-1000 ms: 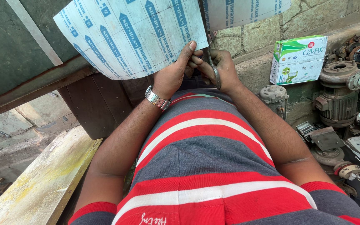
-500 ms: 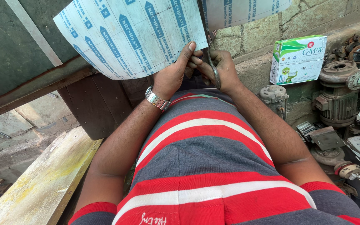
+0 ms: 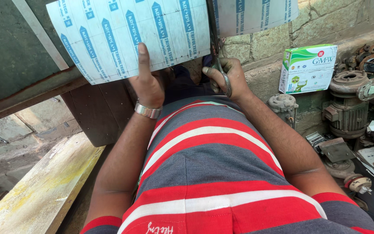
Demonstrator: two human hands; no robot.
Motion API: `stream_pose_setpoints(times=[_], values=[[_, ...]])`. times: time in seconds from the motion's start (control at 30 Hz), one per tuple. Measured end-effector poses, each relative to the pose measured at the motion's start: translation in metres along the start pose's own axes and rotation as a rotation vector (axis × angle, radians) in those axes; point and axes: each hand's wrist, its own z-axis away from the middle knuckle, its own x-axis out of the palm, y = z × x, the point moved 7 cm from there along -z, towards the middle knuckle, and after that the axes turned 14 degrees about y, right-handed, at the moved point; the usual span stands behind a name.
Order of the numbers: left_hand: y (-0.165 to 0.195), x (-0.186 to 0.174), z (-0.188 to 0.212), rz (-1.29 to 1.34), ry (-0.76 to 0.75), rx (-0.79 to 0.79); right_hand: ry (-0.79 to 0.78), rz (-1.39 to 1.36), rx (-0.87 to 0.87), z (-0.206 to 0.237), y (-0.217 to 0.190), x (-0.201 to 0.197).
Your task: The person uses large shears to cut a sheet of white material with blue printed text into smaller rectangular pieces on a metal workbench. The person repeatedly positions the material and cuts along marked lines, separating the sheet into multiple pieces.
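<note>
A large white sheet (image 3: 122, 34) printed with blue bands hangs in front of me. My left hand (image 3: 147, 80), with a metal watch on its wrist, pinches the sheet's lower edge, thumb lying up over its face. My right hand (image 3: 228, 78) is closed around the handles of metal scissors (image 3: 221, 71). The blades run up into a cut that splits the sheet, with a second part (image 3: 256, 15) to the right of the cut.
A green and white carton (image 3: 308, 69) stands on a stone ledge at the right. Old motors and metal parts (image 3: 347, 104) crowd the right side. A pale wooden plank (image 3: 40, 190) lies at the lower left beside a dark wooden block (image 3: 96, 112).
My left hand has shifted left along the sheet's lower edge, away from my right hand, and its thumb now lies on the sheet's face. The scissors stay in the cut.
</note>
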Motion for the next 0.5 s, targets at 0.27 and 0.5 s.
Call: stream_pose_setpoints(times=[0.27, 0.5], values=[[0.028, -0.012, 0.024, -0.273, -0.072, 0.306, 0.019, 0.021, 0.024, -0.001, 0.001, -0.001], [0.005, -0.023, 0.034, -0.236, -0.117, 0.080, -0.070, 0.010, -0.112, -0.015, -0.003, -0.005]])
